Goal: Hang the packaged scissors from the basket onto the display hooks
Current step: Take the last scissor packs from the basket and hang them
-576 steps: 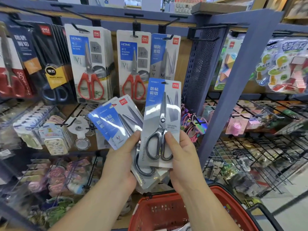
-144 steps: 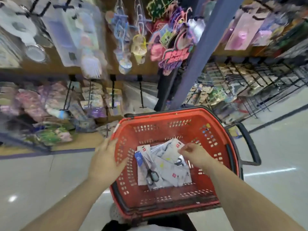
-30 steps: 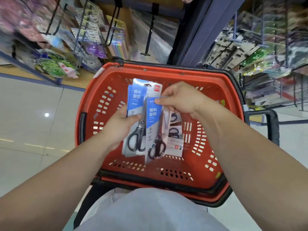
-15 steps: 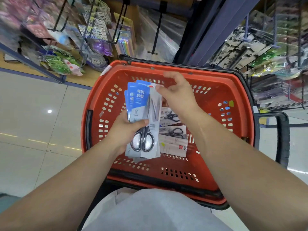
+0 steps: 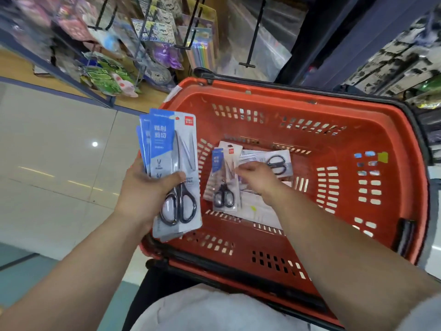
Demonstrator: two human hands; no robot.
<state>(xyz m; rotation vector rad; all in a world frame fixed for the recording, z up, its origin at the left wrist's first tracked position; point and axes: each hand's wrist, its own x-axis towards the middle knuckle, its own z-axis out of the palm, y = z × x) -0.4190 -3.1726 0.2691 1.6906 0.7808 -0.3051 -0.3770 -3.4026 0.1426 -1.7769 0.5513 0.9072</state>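
A person stands over a red shopping basket on a shop floor. Their left hand grips a fanned stack of packaged scissors upright above the basket's left rim, thumb across the front card. The right hand reaches down inside the basket, its fingers on the loose packs lying flat on the bottom. It is blurred, so whether it grips one cannot be told. Beyond the basket, display hooks carry other goods.
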